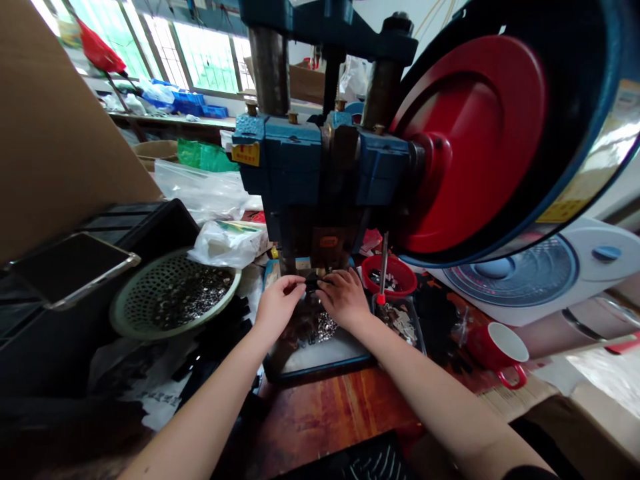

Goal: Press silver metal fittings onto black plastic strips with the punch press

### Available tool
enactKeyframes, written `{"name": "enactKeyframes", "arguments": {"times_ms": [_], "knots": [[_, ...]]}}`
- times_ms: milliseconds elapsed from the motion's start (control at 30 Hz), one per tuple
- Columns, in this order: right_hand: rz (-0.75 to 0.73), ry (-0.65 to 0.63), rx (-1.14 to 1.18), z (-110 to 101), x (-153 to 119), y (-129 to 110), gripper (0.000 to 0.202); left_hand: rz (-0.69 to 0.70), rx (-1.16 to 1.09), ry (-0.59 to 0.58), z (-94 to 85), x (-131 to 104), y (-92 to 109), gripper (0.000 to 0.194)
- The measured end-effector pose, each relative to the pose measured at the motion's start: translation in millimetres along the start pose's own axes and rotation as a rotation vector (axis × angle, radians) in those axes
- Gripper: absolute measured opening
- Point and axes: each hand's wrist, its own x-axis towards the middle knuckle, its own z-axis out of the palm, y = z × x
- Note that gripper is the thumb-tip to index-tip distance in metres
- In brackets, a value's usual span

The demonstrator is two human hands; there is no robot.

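My left hand (281, 303) is closed in a pinch at the foot of a blue press (295, 157), just below its ram. Its thumb and fingertips are on one end of a short dark strip (311, 283). My right hand (345, 298) is closed too, knuckles up, with curled fingertips at the strip's other end. The strip's exact kind is too small and dark to make out. Below both hands, shiny small metal pieces (326, 327) lie in a shallow dark-rimmed tray (313, 357).
On the left stands a pale green basket (120, 310) of small metal parts, near a phone (75, 267). A red bowl (407, 273), a clear box of parts (417, 333) and a red mug (495, 347) are at right. The large red flywheel (480, 133) overhangs them.
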Motion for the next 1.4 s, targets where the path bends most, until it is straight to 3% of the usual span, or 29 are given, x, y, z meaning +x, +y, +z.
{"name": "enactKeyframes", "arguments": {"times_ms": [167, 333, 533, 967, 1400], "knots": [[0.032, 0.029, 0.096, 6, -3, 3, 0.026, 0.026, 0.04, 0.004, 1.3, 5, -1, 0.028], [0.138, 0.152, 0.302, 15, -1, 18, 0.026, 0.066, 0.126, -0.005, 11.6, 10, 4, 0.026], [0.044, 0.104, 0.16, 11, -5, 21, 0.023, 0.11, 0.227, 0.019, 23.0, 16, -2, 0.023], [-0.007, 0.039, 0.066, 1, -5, 15, 0.025, 0.134, 0.388, 0.098, 26.0, 19, -8, 0.023], [-0.102, 0.002, -0.076, -3, 2, 12, 0.027, 0.113, 0.27, 0.035, 29.2, 25, -19, 0.023]]}}
